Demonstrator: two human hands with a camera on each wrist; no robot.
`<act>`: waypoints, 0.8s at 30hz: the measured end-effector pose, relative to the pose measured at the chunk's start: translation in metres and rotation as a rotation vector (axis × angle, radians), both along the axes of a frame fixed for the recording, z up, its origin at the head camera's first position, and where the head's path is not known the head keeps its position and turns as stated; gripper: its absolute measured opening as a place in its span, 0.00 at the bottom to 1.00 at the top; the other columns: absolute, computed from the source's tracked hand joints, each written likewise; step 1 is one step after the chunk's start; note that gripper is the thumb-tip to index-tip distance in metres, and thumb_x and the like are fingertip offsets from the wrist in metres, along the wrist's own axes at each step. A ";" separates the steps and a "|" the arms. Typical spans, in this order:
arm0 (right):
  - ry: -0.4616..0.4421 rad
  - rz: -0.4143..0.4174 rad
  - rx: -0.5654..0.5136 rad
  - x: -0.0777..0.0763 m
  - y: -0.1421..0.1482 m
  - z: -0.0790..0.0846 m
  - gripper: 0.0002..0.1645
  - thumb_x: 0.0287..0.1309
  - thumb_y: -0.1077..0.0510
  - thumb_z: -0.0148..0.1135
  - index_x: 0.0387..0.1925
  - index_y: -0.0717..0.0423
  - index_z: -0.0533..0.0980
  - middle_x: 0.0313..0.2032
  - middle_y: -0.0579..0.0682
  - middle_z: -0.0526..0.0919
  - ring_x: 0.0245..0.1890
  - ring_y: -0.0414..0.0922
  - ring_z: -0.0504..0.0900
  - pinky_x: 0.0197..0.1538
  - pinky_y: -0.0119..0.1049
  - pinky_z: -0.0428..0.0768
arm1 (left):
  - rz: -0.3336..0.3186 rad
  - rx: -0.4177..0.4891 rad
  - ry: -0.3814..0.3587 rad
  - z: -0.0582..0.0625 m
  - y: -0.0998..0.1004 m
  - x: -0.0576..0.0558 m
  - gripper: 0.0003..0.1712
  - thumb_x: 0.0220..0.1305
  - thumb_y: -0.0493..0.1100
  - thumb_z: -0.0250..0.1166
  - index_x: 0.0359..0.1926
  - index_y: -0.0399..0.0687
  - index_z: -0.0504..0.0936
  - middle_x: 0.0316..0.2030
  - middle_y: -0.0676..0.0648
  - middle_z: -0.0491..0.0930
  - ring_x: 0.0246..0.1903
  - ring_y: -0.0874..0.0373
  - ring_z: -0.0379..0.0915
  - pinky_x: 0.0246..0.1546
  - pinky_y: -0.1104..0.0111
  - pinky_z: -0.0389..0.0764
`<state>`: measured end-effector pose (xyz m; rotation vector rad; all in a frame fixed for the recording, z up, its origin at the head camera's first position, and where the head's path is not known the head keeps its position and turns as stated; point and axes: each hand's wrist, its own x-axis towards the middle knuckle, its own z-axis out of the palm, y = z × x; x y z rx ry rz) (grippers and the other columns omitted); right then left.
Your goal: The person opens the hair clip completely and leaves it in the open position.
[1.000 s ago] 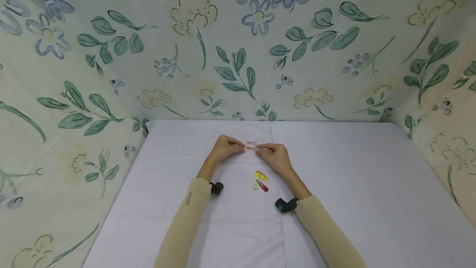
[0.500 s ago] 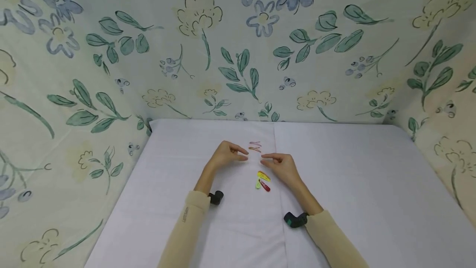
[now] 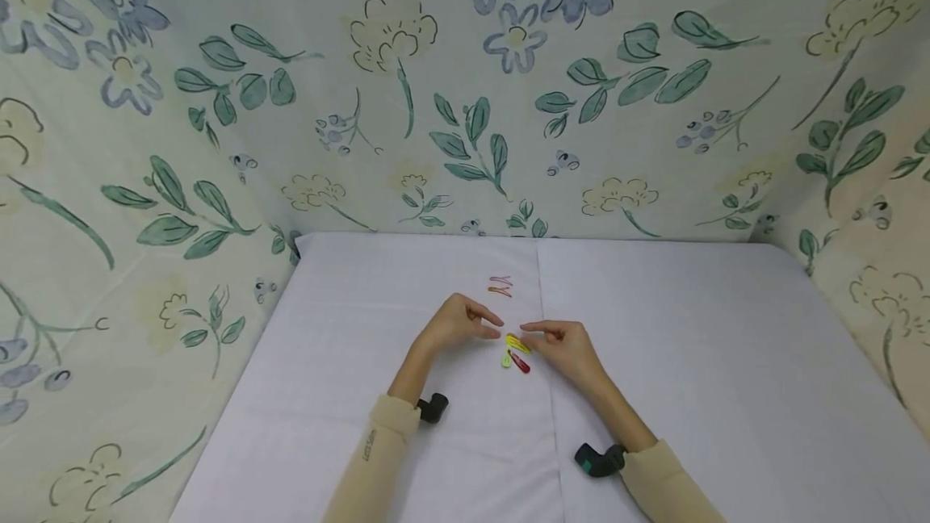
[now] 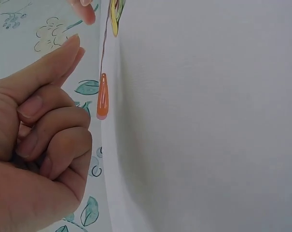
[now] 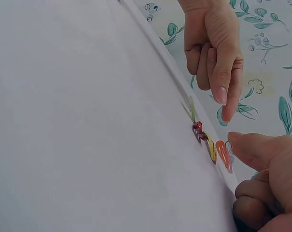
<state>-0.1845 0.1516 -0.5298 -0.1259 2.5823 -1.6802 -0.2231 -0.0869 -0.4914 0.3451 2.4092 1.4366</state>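
Observation:
Several snap hair clips lie on a white cloth. Toward the back, a pink hair clip (image 3: 500,279) and an orange hair clip (image 3: 500,291) lie one behind the other, each forming a narrow V. Closer in is a small group: a yellow hair clip (image 3: 517,343) with an orange edge beside it, a green hair clip (image 3: 506,360) and a red hair clip (image 3: 520,362). My left hand (image 3: 458,321) hovers left of this group, holding nothing, thumb and index extended. My right hand (image 3: 565,344) is at the group's right, fingertips by the yellow clip; contact cannot be told.
The white cloth (image 3: 363,426) covers the tabletop, with a crease running front to back. A floral curtain (image 3: 291,103) rises behind the table's far edge and along the sides. Black wrist cameras (image 3: 600,460) sit at both sleeves.
Both hands have let go of the orange clip beside the pink one and come nearer to the body, down to the clip group. The pink and orange clips stay behind on the cloth.

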 end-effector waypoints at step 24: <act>0.115 0.030 0.132 0.010 -0.005 -0.004 0.10 0.55 0.59 0.78 0.40 0.56 0.90 0.12 0.40 0.60 0.13 0.33 0.53 0.19 0.26 0.53 | 0.032 0.034 -0.032 -0.009 -0.004 0.009 0.08 0.56 0.40 0.79 0.39 0.48 0.94 0.12 0.57 0.63 0.17 0.64 0.53 0.22 0.71 0.59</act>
